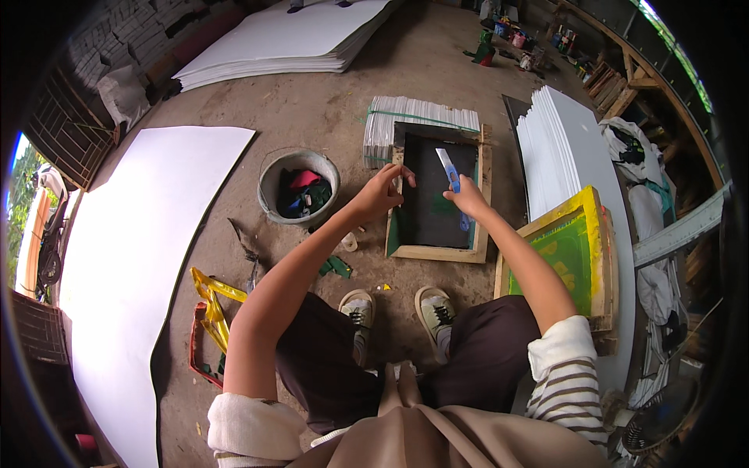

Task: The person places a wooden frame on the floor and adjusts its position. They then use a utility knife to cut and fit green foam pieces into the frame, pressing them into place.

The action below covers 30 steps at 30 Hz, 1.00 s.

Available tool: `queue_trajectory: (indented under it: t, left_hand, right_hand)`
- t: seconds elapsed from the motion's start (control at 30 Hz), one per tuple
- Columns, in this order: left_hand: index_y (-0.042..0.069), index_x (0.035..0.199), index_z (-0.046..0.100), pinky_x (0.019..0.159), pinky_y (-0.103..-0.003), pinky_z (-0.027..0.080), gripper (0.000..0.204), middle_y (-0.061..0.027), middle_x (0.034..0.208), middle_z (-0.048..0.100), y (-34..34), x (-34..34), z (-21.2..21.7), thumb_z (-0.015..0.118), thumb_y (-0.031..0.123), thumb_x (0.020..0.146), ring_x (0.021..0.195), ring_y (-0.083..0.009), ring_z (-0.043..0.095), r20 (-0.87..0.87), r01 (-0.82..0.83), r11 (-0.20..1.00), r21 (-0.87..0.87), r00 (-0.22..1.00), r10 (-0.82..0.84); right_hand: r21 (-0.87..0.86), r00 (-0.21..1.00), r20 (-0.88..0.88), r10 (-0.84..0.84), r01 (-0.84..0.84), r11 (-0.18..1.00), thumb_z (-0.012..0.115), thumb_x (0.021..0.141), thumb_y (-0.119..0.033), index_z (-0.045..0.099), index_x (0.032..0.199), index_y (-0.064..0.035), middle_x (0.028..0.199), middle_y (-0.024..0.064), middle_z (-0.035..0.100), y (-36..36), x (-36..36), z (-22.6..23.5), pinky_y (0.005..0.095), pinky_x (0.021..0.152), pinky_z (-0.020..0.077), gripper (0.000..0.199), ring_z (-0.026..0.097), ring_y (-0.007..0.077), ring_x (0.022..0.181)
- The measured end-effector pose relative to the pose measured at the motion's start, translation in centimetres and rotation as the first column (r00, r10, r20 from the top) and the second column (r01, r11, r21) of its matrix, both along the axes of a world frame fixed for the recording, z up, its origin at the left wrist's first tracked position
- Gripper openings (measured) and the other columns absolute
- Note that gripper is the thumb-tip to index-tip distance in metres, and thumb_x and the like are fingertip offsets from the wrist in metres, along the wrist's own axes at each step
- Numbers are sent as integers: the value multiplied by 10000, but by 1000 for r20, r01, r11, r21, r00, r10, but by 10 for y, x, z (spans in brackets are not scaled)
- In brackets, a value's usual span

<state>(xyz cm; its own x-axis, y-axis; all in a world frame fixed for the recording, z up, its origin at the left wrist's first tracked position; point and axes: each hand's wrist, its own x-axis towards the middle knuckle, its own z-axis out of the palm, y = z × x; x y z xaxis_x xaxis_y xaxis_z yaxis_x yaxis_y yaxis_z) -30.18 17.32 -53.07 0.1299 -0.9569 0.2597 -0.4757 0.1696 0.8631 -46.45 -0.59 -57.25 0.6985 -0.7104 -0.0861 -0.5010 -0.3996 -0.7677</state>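
The person squatted on the concrete floor. The right hand gripped a blue-handled scraper against the dark mesh of a wooden-framed printing screen lying flat there; the left hand pinched the frame's left edge. Scraping seemed underway, calling next for steady strokes across the mesh.

We see soft, even daylight, brightest on the large white sheet lying on the floor at left. Shadows stay faint beneath the seated person. Straight edges bow strongly near the rim, which darkens to black. The centre is sharp; the far right clutter blurs slightly.
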Motion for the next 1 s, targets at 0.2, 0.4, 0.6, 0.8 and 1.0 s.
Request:
queue_trajectory:
  t: [0.2, 0.4, 0.6, 0.8, 1.0]
  left_hand:
    - [47, 903, 445, 721, -222, 421, 191, -14, 952, 352, -5, -4, -10, 526, -89, 796, 857, -74, 461, -189, 58, 998, 6, 980, -55]
    - [45, 868, 398, 832, -240, 432, 186, -17, 962, 324, -17, -9, -14, 535, -71, 822, 920, -91, 500, -208, 31, 1000, -5, 978, -31]
    - [59, 869, 370, 852, -245, 437, 219, -3, 938, 326, -19, -5, -21, 537, -75, 822, 949, -95, 510, -437, 30, 995, -96, 897, -70]
    - [73, 910, 366, 840, -242, 443, 239, 10, 937, 337, -19, -7, -19, 533, -75, 822, 964, -104, 511, -476, 143, 987, -72, 864, -160]
    - [65, 1013, 382, 814, -251, 440, 265, 0, 976, 361, -11, -9, -14, 537, -50, 830, 953, -98, 504, -370, -91, 995, 31, 924, 97]
  right_hand:
    - [485, 924, 366, 107, -288, 826, 652, 779, -104, 545, 992, -28, 993, 50, 611, 34, 11, 36, 287, 861, 422, 250, 580, 151, 912]
    - [386, 914, 328, 238, -360, 850, 648, 758, -49, 539, 1000, -29, 944, 30, 599, 47, 13, 50, 269, 827, 445, 267, 574, 131, 906]
    - [273, 906, 344, 248, -349, 897, 651, 753, -34, 516, 1056, -34, 957, 35, 590, 52, 19, 53, 275, 815, 455, 331, 564, 130, 906]
    - [171, 846, 410, 341, -438, 882, 679, 752, -59, 499, 1098, -24, 999, 55, 596, 48, 22, 34, 286, 806, 463, 391, 566, 128, 926]
    - [101, 900, 329, 286, -334, 937, 692, 757, -92, 505, 1053, -29, 899, 58, 621, 45, 19, 41, 305, 783, 468, 355, 599, 152, 861]
